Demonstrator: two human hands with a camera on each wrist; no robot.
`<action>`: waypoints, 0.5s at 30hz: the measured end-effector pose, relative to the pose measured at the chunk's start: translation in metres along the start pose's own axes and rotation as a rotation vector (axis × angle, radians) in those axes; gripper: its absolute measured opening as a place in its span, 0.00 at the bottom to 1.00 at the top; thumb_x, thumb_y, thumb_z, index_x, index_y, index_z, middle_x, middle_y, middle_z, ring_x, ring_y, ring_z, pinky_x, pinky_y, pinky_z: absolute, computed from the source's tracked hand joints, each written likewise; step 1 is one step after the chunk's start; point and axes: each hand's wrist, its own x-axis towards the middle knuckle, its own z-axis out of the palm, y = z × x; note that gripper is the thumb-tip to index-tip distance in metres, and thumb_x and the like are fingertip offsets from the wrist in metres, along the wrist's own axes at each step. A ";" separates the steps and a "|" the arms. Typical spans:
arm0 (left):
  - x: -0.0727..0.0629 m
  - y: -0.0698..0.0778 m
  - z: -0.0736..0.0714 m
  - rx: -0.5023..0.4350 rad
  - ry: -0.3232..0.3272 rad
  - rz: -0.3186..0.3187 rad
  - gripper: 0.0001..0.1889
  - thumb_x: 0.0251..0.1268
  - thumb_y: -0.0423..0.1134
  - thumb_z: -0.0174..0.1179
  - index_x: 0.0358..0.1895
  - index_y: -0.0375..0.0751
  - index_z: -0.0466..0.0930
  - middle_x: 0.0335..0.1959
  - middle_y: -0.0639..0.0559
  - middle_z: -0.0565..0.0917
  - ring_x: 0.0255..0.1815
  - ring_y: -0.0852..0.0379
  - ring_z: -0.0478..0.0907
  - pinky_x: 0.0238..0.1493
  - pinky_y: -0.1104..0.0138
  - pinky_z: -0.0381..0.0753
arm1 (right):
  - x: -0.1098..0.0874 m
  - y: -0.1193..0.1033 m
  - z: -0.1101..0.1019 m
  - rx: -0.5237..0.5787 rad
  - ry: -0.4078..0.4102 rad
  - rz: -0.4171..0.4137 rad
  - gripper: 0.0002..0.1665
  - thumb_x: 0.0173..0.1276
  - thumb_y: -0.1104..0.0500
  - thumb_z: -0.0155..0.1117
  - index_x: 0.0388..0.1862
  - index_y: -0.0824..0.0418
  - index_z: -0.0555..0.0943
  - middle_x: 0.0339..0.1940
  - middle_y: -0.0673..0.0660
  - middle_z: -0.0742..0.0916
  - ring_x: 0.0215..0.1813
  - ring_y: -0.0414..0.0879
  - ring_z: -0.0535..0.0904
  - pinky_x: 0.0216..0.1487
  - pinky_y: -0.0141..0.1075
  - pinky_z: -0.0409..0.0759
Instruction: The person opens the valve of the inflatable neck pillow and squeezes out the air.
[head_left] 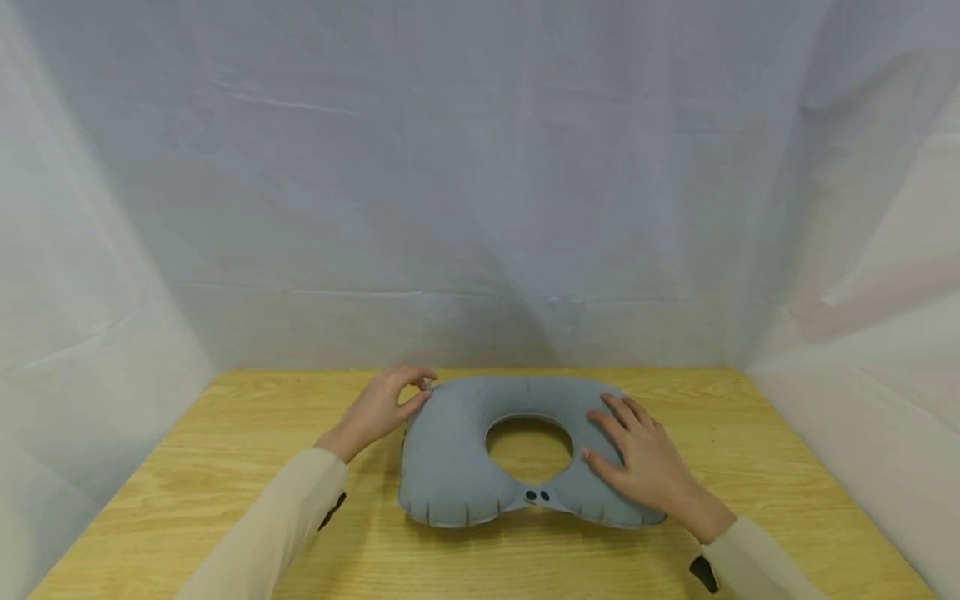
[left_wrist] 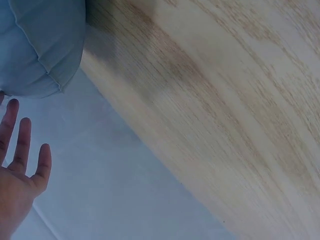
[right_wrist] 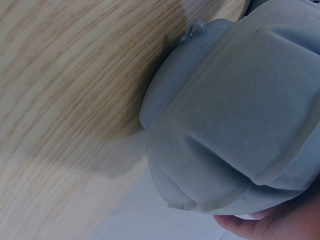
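A grey-blue inflatable U-shaped neck pillow (head_left: 450, 442) lies puffed up on the wooden table, its two ends meeting at the near side around a round hole. Two dark dots mark the joint at those ends. At its far left corner is my left hand (head_left: 382, 408), fingertips and thumb close to the edge. In the left wrist view the spread fingers (left_wrist: 22, 145) reach toward the bulging pillow (left_wrist: 40, 45); the thumb is out of sight. My right hand (head_left: 645, 458) rests on the right side, fingers spread. The pillow (right_wrist: 240, 110) hides most of that hand in the right wrist view.
A wooden table (head_left: 225, 467) spreads out around the pillow. White sheeting (head_left: 480, 208) hangs behind the table and along both sides. On the pillow's underside, a small loop (right_wrist: 195, 29) sticks out near a flat flap (right_wrist: 170, 80).
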 end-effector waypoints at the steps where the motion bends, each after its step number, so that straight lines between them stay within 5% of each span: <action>1: 0.000 0.001 0.000 -0.002 -0.002 -0.001 0.13 0.61 0.36 0.59 0.49 0.44 0.79 0.40 0.51 0.82 0.42 0.53 0.78 0.47 0.56 0.74 | 0.000 0.000 0.000 -0.001 -0.003 0.001 0.29 0.63 0.42 0.57 0.58 0.55 0.74 0.66 0.63 0.69 0.66 0.66 0.61 0.49 0.63 0.68; 15: 0.004 0.002 -0.003 -0.020 -0.043 -0.003 0.12 0.61 0.36 0.59 0.47 0.42 0.80 0.41 0.50 0.82 0.42 0.53 0.78 0.47 0.56 0.74 | -0.001 0.000 -0.002 -0.012 0.003 0.000 0.28 0.63 0.42 0.57 0.57 0.56 0.74 0.65 0.63 0.70 0.65 0.66 0.62 0.48 0.63 0.68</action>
